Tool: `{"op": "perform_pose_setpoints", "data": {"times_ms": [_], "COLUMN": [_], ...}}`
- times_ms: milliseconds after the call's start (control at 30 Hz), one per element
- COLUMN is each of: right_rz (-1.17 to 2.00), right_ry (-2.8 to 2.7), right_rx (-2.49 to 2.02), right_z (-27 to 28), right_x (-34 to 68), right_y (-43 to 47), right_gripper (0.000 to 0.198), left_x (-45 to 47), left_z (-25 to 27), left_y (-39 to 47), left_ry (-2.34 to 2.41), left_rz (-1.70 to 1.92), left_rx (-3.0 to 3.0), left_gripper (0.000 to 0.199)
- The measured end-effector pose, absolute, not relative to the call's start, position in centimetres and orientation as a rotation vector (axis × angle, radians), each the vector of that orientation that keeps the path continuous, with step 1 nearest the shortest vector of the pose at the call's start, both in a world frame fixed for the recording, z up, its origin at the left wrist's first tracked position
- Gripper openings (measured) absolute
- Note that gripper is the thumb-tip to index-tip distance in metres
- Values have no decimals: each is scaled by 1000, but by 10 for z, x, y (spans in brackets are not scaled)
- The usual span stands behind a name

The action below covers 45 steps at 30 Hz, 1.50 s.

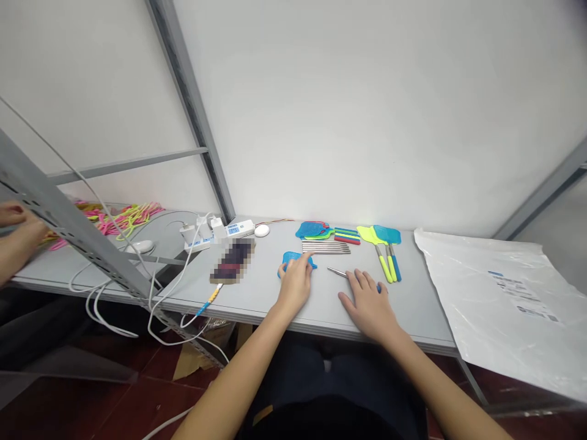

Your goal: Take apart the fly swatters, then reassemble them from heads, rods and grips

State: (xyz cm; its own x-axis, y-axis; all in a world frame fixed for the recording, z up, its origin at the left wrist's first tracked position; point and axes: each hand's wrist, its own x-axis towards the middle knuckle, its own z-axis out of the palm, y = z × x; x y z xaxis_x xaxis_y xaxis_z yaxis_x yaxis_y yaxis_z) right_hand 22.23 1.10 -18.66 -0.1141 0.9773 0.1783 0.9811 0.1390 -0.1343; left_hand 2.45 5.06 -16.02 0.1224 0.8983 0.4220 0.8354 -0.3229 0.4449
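Observation:
My left hand [296, 282] grips a blue perforated fly swatter head [291, 257], its fingers at the edges and its narrow socket pointing right. Under my right hand [368, 302] lies a metal rod [337, 271] with a blue handle [379, 287]. My right fingers rest over it and cover most of the handle. The rod's bare end points at the socket, with a gap between them. Behind my hands lie several loose metal rods [325, 247], a stack of coloured handles [347, 236] and a pile of swatter heads [313, 230].
Assembled swatters [387, 253] lie to the right, beside a large white plastic bag [495, 293]. On the left are a blurred phone-like object [233, 261] on a cable, power strips [241, 228] and a round white device [262, 230]. Another person's hand [21, 223] shows beyond the metal post.

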Motion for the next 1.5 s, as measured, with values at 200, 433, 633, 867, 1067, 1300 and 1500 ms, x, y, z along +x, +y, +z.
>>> {"op": "perform_pose_setpoints", "data": {"times_ms": [200, 433, 633, 867, 1067, 1300, 1500], "right_rz": [-52, -35, -11, 33, 33, 70, 81], "right_ry": [-2135, -2104, -2173, -2232, -2217, -2219, -2217], "right_rx": [-1850, -1775, -1637, -1495, -1488, -1469, -1459], "right_z": [-182, -172, -175, -175, -173, -174, -173], "right_x": [228, 223, 219, 215, 214, 213, 211], "right_y": [16, 52, 55, 52, 50, 50, 48], "right_gripper": [47, 13, 7, 9, 11, 10, 10], "left_x": [22, -3, -6, -4, -4, -4, -4], "left_z": [-155, -157, -163, -157, -156, -158, -156], "left_y": [71, 88, 75, 72, 71, 72, 72], "left_ry": [1734, 1711, 1577, 1497, 1466, 1455, 1445], "left_rz": [756, 685, 684, 658, 690, 722, 729], "left_rx": [2508, 2432, 2483, 2518, 2496, 2466, 2441], "left_gripper": [31, 36, 51, 43, 38, 35, 33]}}
